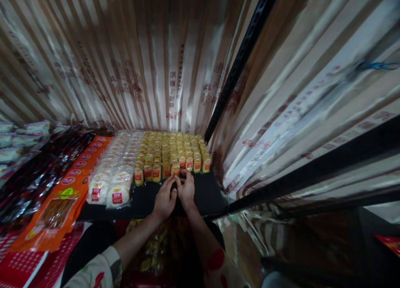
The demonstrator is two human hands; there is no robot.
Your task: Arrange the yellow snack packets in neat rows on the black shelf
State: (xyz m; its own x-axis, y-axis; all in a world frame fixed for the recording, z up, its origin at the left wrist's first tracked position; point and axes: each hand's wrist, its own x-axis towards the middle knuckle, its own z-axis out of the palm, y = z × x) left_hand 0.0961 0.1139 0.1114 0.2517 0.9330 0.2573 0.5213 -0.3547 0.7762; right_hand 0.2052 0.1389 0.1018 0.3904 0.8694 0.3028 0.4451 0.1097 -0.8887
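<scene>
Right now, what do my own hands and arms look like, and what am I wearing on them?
The left hand and right hand are bare, with no gloves, and both forearms are uncovered. The left sleeve is pale with red and dark patches. The right sleeve shows red blots too. The light is too dim to tell whether there are rings.
</scene>
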